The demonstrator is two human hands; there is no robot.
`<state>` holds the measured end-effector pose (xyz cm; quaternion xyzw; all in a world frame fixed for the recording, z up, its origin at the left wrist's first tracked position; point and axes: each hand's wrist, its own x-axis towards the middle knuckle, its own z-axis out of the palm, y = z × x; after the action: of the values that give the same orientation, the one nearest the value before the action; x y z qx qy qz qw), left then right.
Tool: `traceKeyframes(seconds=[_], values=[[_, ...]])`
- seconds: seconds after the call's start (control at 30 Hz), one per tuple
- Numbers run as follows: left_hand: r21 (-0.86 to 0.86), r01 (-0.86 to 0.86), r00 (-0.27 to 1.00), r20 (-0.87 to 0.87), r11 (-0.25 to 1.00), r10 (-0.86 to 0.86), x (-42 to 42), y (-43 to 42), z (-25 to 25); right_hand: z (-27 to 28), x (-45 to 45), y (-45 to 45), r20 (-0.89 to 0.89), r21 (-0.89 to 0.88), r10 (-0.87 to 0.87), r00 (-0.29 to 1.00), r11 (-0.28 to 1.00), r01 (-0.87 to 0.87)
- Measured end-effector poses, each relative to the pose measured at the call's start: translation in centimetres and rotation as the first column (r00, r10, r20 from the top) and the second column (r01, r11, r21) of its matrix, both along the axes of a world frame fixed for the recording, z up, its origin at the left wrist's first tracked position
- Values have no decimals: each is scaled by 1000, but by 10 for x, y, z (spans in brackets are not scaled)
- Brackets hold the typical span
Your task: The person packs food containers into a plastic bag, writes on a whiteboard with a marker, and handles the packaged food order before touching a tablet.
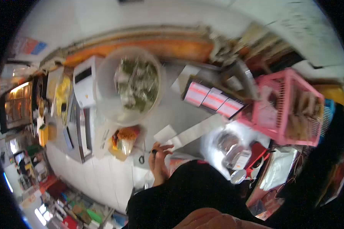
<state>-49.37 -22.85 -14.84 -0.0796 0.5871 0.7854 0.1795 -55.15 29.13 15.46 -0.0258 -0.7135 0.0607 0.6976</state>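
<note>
My left hand [159, 157], with a dark ring on one finger, reaches out from a black sleeve at the lower middle. Its fingers are apart, and their tips are at the near end of a long white paper strip [200, 131]. Whether they grip the strip is hard to make out. A smaller white slip [165, 134] lies just beyond the fingertips. To the left sits an open takeaway box [120, 155] with fried food in it. The black handle of scissors [141, 159] shows between box and hand. My right hand is not visible.
A large clear tub [103, 110] of bagged greens stands behind the box. Pink-and-white labels [214, 100] lie on a dark holder. At the right are a pink basket [282, 110] and clear plastic containers [229, 143]. A white machine [84, 91] stands left of the tub.
</note>
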Motion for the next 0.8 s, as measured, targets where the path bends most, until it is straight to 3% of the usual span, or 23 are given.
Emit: traceKeyframes(seconds=[0.17,0.27,0.3,0.37,0.5,0.53,0.63,0.8], values=[[50,-29,990,-138,998,36,3,9,27,54,27,1,-155,50,163,974,986,-157],[56,-29,985,-170,998,38,-2,28,48,56,24,-5,-218,129,266,939,962,-242],[63,-21,985,-168,998,31,-4,30,50,54,23,-22,-238,-56,449,861,879,-474],[66,-9,985,-171,998,21,-7,41,59,61,22,-31,-280,-19,423,862,895,-446],[104,32,975,-221,994,-8,-8,58,62,60,25,-35,-181,61,233,955,972,-225],[57,4,983,-183,998,6,-8,61,63,59,25,-38,-212,10,249,945,967,-253],[10,11,987,-160,1000,-9,-6,66,71,60,30,-42,-188,34,64,980,998,-58],[6,15,986,-168,1000,-14,-8,63,67,58,25,-38,-274,-9,108,956,993,-115]])
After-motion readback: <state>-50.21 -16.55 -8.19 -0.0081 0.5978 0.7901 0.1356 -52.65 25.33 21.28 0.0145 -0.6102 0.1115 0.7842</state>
